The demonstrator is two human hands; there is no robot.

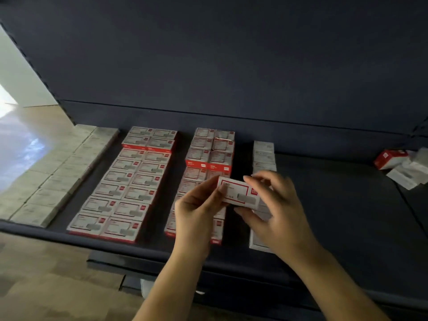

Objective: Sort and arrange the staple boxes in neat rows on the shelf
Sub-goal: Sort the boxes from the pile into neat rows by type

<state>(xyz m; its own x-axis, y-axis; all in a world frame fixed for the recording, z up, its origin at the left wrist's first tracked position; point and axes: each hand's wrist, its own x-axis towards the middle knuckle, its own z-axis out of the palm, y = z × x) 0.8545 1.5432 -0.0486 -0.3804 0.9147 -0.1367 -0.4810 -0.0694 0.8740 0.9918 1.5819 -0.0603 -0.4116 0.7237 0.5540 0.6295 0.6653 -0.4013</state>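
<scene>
Only blurred print on held red-and-white staple box (pixel 238 193)

One view only, worn on your head, looking forward and down onto the dark shelf (pixel 335 205) from close in. Your left hand (pixel 196 212) and right hand (pixel 275 205) sit lower centre; shelf back wall (pixel 231 66) fills everything beyond them.

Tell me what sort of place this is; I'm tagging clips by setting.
Probably a stationery shop or stockroom. A dark display shelf holds many identical red-and-white staple boxes in rows, loose ones sit unsorted at the far right, and both hands hold one box.
</scene>
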